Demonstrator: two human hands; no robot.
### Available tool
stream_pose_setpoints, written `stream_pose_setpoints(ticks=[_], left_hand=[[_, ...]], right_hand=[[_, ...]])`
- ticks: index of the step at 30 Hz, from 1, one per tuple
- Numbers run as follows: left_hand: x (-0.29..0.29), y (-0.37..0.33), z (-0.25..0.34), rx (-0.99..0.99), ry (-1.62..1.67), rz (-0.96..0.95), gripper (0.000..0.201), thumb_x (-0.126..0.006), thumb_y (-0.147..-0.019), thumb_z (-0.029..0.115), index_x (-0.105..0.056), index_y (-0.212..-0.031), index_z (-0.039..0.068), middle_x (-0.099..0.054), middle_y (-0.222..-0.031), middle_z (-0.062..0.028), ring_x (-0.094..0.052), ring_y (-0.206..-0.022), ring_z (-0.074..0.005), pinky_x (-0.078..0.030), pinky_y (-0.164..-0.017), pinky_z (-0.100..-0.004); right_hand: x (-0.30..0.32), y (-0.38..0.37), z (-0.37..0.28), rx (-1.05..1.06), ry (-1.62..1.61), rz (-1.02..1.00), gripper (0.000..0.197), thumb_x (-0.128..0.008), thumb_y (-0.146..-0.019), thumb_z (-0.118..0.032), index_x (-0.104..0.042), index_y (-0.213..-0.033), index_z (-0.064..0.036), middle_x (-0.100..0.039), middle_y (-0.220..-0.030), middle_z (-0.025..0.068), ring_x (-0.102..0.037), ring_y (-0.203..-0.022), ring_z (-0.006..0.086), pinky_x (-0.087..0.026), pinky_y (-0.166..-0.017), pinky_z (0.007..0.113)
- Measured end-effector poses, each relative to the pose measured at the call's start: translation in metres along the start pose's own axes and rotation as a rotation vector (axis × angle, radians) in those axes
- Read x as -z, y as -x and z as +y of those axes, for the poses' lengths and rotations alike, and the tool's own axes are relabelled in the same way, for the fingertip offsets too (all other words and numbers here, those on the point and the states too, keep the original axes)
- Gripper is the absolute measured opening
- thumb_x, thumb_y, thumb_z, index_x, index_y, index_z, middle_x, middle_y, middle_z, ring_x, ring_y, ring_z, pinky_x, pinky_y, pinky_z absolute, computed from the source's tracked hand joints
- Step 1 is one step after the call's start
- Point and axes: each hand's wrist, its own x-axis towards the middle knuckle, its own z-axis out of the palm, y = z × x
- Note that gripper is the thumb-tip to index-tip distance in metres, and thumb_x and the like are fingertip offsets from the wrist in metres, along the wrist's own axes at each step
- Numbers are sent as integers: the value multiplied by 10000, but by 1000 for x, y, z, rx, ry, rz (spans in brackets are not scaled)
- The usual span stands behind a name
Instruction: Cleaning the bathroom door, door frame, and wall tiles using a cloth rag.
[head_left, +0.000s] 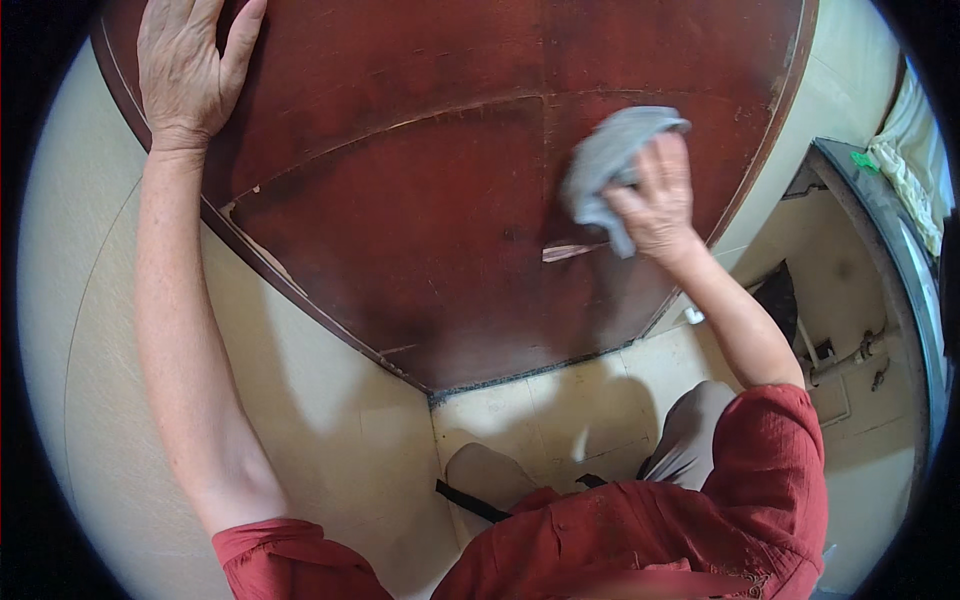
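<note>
In the head view, a grey-blue cloth (606,150) is under and to the upper left of the fingers of the person's right hand (658,212), against a dark red wooden door panel (420,230). Its long axis runs roughly up and down with a slight tilt: one end reaches up and right past the fingertips, the middle bulges out to the left of them, and a narrow tail points down below the thumb.

The cloth is soft, bunched into rounded folds, and blurred at its edges. The panel looks worn and scuffed, with a curved seam passing left of and above the right fingers. Just below and left of them a pale splintered patch (572,252) shows bare wood.

The right fingers are bent and closed on the cloth, the thumb out toward its left side; how tightly they press cannot be told. Far to their left, the fingers of the left hand (183,75) are straight and the thumb stands well apart; the palm lies toward the panel, and the fingertips are cut off by the upper edge. To the right of the right fingers, well apart, crumpled pale sheeting (905,185) lies on a dark-edged table (893,225).
</note>
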Motion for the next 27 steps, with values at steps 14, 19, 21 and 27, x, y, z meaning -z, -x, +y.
stream_pose_setpoints(ticks=[14,19,21,27], left_hand=[[5,23,212,-259,460,-299,750,-606,-816,505,-343,-1469,248,-244,-1568,16,-210,-1447,-171,-78,-1196,-471],[-12,28,223,-244,366,-283,722,-579,-848,498,-334,-1474,231,-224,-1573,33,-195,-1449,-159,-106,-1193,-465],[-11,26,225,-244,383,-270,715,-593,-842,484,-348,-1467,236,-237,-1568,37,-209,-1444,-158,-119,-1192,-460],[-7,27,223,-196,391,-295,682,-625,-825,427,-397,-1445,258,-297,-1548,31,-254,-1433,-164,-129,-1187,-451]], right_hand=[[8,19,30,-226,227,49,243,-591,-812,-295,-673,-1037,-254,-396,-1373,235,-348,-1316,432,-303,-1080,593],[13,44,51,-333,276,37,288,-638,-797,-294,-660,-1062,-180,-386,-1379,287,-373,-1277,483,-322,-1053,604],[14,43,44,-394,255,52,301,-644,-794,-301,-655,-1063,-167,-375,-1373,307,-367,-1271,504,-319,-1044,620],[14,-33,-7,-303,48,149,220,-621,-774,-293,-680,-955,-182,-452,-1313,251,-379,-1297,446,-289,-1055,610]])
